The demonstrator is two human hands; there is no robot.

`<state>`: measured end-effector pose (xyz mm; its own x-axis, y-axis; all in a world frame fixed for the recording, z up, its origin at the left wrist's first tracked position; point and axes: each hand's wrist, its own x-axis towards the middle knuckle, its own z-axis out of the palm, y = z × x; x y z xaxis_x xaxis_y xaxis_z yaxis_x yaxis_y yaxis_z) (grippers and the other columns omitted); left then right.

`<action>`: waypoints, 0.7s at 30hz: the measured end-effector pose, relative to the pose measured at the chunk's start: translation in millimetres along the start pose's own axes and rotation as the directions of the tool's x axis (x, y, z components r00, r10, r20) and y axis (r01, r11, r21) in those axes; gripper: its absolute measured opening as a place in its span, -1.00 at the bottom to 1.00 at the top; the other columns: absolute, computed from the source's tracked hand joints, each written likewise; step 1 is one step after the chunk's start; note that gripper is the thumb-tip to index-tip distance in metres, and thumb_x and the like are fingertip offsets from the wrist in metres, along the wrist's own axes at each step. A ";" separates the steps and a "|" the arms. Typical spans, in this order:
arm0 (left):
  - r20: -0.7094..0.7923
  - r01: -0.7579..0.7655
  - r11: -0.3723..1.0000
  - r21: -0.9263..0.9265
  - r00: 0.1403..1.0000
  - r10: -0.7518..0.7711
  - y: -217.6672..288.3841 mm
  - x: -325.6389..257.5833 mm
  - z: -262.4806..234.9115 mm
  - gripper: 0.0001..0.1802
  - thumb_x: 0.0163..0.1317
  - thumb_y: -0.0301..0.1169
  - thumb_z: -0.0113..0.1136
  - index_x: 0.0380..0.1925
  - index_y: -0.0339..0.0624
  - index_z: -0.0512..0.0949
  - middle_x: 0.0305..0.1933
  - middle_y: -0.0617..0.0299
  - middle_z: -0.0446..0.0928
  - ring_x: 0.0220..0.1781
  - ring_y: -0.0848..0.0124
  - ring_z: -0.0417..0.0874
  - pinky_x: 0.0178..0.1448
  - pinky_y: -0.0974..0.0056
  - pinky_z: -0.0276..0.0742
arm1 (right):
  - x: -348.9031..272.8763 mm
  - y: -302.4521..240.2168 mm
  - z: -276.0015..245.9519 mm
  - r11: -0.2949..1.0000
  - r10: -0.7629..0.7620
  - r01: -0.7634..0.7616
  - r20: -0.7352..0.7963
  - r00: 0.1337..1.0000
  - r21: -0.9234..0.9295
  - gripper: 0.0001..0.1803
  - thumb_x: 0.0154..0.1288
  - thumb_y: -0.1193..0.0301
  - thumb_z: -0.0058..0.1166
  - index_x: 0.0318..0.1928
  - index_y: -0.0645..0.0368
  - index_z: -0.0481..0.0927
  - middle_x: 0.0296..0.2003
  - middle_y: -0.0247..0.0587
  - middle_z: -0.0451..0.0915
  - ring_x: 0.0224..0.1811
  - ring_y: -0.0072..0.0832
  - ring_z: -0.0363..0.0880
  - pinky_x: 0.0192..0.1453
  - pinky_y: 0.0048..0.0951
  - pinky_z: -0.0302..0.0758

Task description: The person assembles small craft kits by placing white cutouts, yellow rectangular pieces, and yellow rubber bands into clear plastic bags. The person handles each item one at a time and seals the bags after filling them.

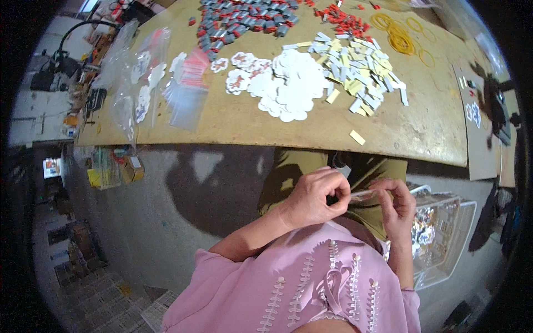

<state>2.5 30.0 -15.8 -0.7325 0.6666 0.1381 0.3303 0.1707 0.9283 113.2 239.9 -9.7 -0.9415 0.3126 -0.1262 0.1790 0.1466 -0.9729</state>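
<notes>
Both hands [355, 200] pinch a small clear bag [362, 194] between them.

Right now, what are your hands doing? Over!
Left hand and right hand both pinching a small clear plastic bag over the lap. White flower cutouts piled on the wooden table, untouched. Nothing between hands and bag.

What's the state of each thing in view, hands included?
left hand: pinch grip shut on one end of the small clear bag
right hand: fingers closed on the bag's other end
small clear bag: held level between both hands, off the table
white flower cards: loose heap on the table
clear bag stack: lying flat, fanned
wire basket: upright, part filled
</notes>
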 end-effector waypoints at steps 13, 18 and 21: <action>-0.398 0.310 0.270 0.912 0.831 0.388 -84.9 -13.7 -222.9 -0.54 0.37 -0.39 0.40 0.21 -0.37 0.62 0.22 -0.10 0.69 0.20 -0.10 0.67 0.37 -0.10 0.55 | -38.1 124.4 -192.9 0.233 0.227 -0.229 -0.176 0.958 -0.945 -0.84 0.50 0.48 0.02 -0.16 0.27 0.64 -0.31 0.33 0.69 -0.23 0.33 0.70 -0.20 0.22 0.61; -0.378 0.202 0.442 0.874 0.854 0.357 -81.2 -11.4 -219.9 -0.83 0.30 -0.56 0.41 -0.11 -0.28 0.76 -0.01 0.08 0.79 0.06 0.05 0.76 0.23 0.05 0.65 | -88.0 226.5 -234.3 0.185 0.333 -0.258 -0.186 0.924 -0.948 -0.76 0.45 0.35 0.08 -0.14 0.26 0.71 -0.23 0.31 0.73 -0.13 0.33 0.71 -0.10 0.27 0.61; -0.451 0.206 0.546 0.812 0.815 0.364 -74.9 -14.5 -213.1 -0.89 0.26 -0.61 0.43 -0.22 -0.24 0.78 -0.09 0.13 0.82 -0.03 0.11 0.80 0.14 0.11 0.70 | -42.4 168.2 -167.5 0.316 0.336 -0.217 -0.105 0.936 -0.924 -0.73 0.56 0.32 0.04 -0.15 0.30 0.67 -0.19 0.29 0.73 -0.09 0.34 0.69 -0.08 0.19 0.60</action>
<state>-138.4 -147.1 -13.8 -0.7450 0.2778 0.6064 0.5132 0.8195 0.2551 231.1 408.5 -135.5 -0.7911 0.4406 -0.4243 0.5248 0.8453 -0.1006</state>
